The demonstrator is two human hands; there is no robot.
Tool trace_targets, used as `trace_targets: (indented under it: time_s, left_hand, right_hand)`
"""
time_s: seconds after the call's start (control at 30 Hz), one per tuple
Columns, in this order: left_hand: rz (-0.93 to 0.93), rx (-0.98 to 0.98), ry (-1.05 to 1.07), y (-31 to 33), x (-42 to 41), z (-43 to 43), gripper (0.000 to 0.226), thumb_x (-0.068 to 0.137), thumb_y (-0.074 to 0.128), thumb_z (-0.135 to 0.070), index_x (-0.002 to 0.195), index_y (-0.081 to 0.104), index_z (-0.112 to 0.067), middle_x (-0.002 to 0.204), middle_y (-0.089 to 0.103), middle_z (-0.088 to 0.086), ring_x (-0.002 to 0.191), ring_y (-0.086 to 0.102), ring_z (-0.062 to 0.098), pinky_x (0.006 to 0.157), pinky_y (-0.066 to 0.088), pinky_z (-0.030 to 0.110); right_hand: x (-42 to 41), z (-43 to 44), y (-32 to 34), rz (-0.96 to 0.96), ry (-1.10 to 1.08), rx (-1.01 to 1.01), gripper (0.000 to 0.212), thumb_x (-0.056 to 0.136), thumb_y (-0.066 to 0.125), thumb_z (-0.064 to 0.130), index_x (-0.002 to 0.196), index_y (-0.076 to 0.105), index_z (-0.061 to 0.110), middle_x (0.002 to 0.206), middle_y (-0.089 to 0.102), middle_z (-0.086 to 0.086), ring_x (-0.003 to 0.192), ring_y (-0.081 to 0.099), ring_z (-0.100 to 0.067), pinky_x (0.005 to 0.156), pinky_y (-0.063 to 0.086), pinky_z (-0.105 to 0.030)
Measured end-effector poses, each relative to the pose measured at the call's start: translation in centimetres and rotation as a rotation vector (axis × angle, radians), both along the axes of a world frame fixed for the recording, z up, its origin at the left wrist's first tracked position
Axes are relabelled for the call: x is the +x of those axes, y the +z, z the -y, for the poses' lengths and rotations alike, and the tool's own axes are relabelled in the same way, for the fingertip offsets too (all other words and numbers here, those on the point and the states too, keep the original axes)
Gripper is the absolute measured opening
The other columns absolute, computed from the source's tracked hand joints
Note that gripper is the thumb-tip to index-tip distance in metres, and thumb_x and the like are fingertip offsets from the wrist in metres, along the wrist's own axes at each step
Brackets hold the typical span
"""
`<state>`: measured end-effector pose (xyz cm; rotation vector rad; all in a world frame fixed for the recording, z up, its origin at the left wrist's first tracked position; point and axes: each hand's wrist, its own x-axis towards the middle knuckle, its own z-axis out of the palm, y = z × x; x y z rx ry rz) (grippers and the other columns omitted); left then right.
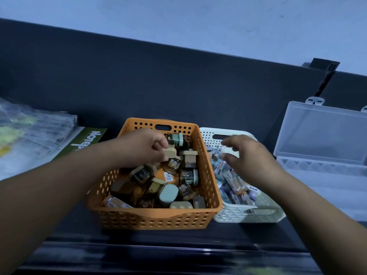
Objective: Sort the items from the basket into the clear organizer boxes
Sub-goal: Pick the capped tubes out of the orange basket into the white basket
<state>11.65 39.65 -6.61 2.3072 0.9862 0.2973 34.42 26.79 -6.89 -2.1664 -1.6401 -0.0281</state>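
The green booklet [87, 144] left of the orange basket [151, 217] carries white letters reading "Notep"; the rest of the word is covered. A small white sticker [168, 176] inside that basket bears print too small to read. The printing on the packets [234, 183] in the white basket [244, 216] is blurred.
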Motion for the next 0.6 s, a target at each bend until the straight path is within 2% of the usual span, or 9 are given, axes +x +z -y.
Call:
trace_targets:
  time_s: [0.07,0.2,0.27,0.37,0.5,0.6]
  left_hand:
    - [0.002,0.014,0.024,0.2,-0.6,0.0,0.015,0.085,0.070,-0.026,0.098,0.065,-0.032,0.091,0.066,-0.017,0.087,0.063,-0.002,0.078,0.052,0.023]
    - [-0.008,0.127,0.089,0.0,-2.1,-0.2,0.016,0.088,0.066,-0.030,0.104,0.065,-0.030,0.100,0.062,-0.015,0.095,0.058,0.006,0.084,0.050,0.031]
    - [-0.073,0.207,0.099,-0.4,-3.2,-0.3,0.018,0.089,0.065,-0.031,0.106,0.064,-0.030,0.100,0.061,-0.014,0.096,0.057,0.008,0.082,0.049,0.031]
    - [-0.151,0.282,0.048,-1.5,-4.7,-0.5,0.024,0.087,0.065,-0.033,0.111,0.064,-0.030,0.104,0.061,-0.013,0.100,0.055,0.007,0.088,0.048,0.033]
    - [-0.144,0.306,0.007,-2.6,-5.4,-0.3,0.032,0.089,0.061,-0.037,0.121,0.062,-0.029,0.116,0.062,-0.008,0.114,0.049,0.013,0.098,0.041,0.035]
    - [-0.049,0.219,0.055,-2.9,-5.7,-0.4,0.033,0.092,0.057,-0.037,0.125,0.059,-0.033,0.121,0.059,-0.008,0.122,0.041,0.011,0.100,0.037,0.031]
  right_hand:
    - [-2.5,-0.4,0.6,-0.029,0.141,0.003,0.030,0.089,0.065,0.029,0.119,0.062,0.026,0.117,0.061,0.006,0.104,0.057,-0.012,0.087,0.043,-0.025]
    - [-8.0,-1.1,1.1,-0.073,0.494,-0.147,0.026,0.086,0.069,0.030,0.111,0.064,0.028,0.108,0.060,0.011,0.098,0.056,-0.007,0.089,0.047,-0.028]
    - [-10.1,-2.1,0.6,0.016,0.629,-0.294,0.035,0.084,0.070,0.035,0.119,0.061,0.031,0.115,0.057,0.012,0.106,0.053,-0.006,0.094,0.046,-0.028]
    - [-11.5,-3.7,-0.3,0.104,0.745,-0.542,0.046,0.086,0.067,0.037,0.131,0.053,0.037,0.133,0.048,0.010,0.122,0.044,-0.009,0.106,0.039,-0.031]
    - [-10.8,-5.7,-0.8,0.248,0.704,-0.632,0.053,0.085,0.063,0.050,0.134,0.048,0.041,0.137,0.041,0.011,0.129,0.037,-0.013,0.110,0.034,-0.035]
    - [-10.0,-6.3,-1.1,0.384,0.586,-0.466,0.046,0.087,0.060,0.046,0.132,0.051,0.039,0.133,0.045,0.009,0.127,0.037,-0.016,0.108,0.034,-0.037]
